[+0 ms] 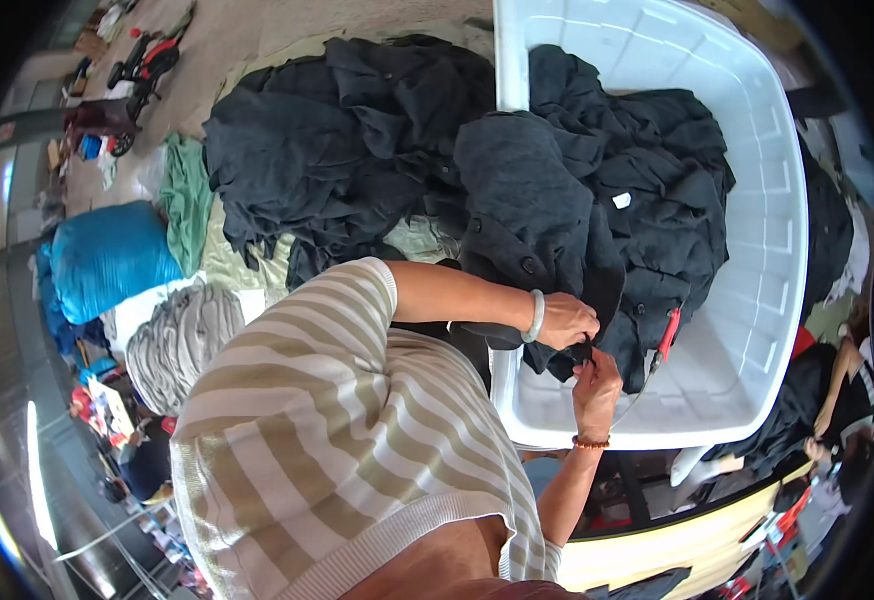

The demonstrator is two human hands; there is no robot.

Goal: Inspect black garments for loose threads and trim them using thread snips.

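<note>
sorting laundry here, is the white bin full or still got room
Still room: dark clothes fill only part of the white bin; bare bottom shows near the hands.

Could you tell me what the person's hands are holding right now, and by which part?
Both the left hand and right hand pinch the lower edge of a dark buttoned garment draped over the white tub's rim.

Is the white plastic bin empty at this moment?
No, the white plastic bin holds a heap of dark garments, and both hands, left hand and right hand, grip one garment's edge.
</note>
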